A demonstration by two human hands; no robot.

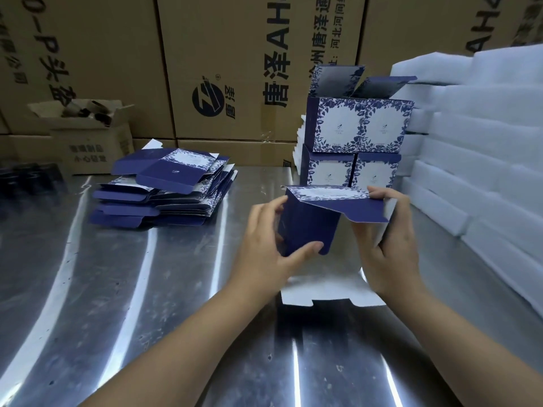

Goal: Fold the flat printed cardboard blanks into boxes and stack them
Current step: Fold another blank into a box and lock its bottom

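Observation:
A half-folded blue and white printed cardboard blank [311, 218] is held above the shiny metal table [117, 289]. My left hand [270, 251] grips its dark blue left panel, thumb pressed on the lower flap. My right hand [390, 239] holds its right side, fingertips on the top edge near the floral strip. The blank's white inner flap hangs down behind my hands. A pile of flat blanks [164, 189] lies at the left back. Folded boxes [358, 136] stand stacked in two rows behind the blank, with the top ones' lids open.
White foam slabs [476, 148] are stacked along the right side. Large brown shipping cartons [223, 69] form a wall at the back. A small open carton [88, 133] stands at the back left, beside dark items [29, 177] at the left edge.

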